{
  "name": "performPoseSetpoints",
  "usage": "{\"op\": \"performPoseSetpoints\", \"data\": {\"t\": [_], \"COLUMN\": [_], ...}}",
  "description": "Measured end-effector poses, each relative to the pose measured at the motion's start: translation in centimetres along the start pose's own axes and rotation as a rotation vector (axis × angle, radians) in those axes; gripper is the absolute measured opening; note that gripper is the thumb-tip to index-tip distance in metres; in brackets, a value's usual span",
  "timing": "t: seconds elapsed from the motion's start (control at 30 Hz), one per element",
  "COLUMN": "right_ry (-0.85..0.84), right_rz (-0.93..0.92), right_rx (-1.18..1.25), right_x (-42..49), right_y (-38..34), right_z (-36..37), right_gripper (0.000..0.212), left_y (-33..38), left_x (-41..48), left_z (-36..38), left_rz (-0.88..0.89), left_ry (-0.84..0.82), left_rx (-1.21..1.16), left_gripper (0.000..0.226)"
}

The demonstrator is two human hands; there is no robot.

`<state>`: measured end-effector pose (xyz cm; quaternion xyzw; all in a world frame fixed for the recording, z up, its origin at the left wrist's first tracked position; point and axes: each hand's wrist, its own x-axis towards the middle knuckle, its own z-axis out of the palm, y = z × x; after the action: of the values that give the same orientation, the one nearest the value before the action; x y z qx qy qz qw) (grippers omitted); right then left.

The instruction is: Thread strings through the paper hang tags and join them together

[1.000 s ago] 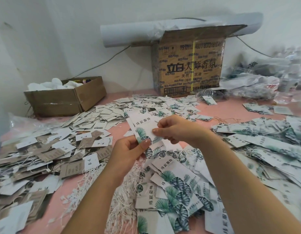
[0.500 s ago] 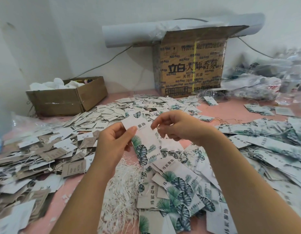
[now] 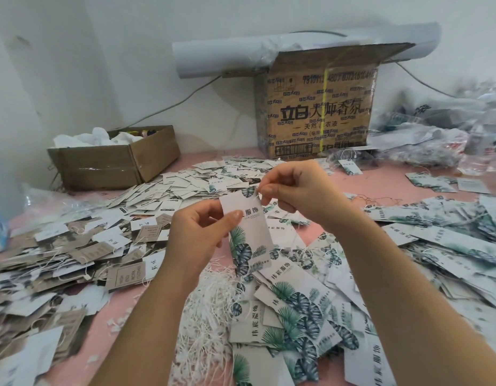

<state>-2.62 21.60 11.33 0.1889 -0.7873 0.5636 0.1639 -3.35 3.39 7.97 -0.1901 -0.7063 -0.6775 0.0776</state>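
A long white hang tag [image 3: 251,232] with green leaf print stands upright in front of me. My left hand [image 3: 198,235] pinches its left edge, thumb across the printed face. My right hand [image 3: 294,188] pinches a thin white string [image 3: 258,194] at the tag's top right corner, where the hole is; the hole itself is hidden by my fingers. Below lies a heap of loose white strings [image 3: 210,310] and a pile of matching leaf-print tags [image 3: 297,307].
Small white and brown tags [image 3: 82,246] cover the pink tabletop [image 3: 380,182] on the left, with more leaf tags [image 3: 450,232] on the right. An open brown box [image 3: 113,160] sits back left, a tall printed carton [image 3: 319,107] against the wall, and plastic bags [image 3: 436,140] back right.
Both hands have lifted the tag and turned it upright. My right hand moved from the tag's upper middle to its top right corner, now pinching string there.
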Motion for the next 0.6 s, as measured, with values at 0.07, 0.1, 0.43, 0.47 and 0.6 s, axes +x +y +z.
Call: {"op": "performPoseSetpoints", "data": {"t": [0.07, 0.1, 0.43, 0.47, 0.6], "right_ry": [0.016, 0.004, 0.034, 0.043, 0.057], "right_rz": [-0.009, -0.013, -0.027, -0.027, -0.034], "right_rx": [-0.064, -0.1, -0.187, -0.194, -0.298], "right_x": [0.0, -0.1, -0.2, -0.2, 0.0], "right_y": [-0.2, -0.4, -1.0, -1.0, -1.2], "right_z": [0.0, 0.0, 0.8, 0.9, 1.1], "right_gripper": [0.024, 0.023, 0.019, 0.02, 0.025], "left_y": [0.1, 0.2, 0.5, 0.6, 0.7], "left_x": [-0.1, -0.1, -0.2, -0.2, -0.2], "left_z": [0.0, 0.0, 0.4, 0.4, 0.6], "left_rz": [0.007, 0.009, -0.033, -0.036, -0.034], "left_ry": [0.0, 0.001, 0.0, 0.002, 0.003], "left_rx": [-0.004, -0.012, -0.064, -0.069, -0.091], "left_gripper": [0.019, 0.018, 0.033, 0.033, 0.033]}}
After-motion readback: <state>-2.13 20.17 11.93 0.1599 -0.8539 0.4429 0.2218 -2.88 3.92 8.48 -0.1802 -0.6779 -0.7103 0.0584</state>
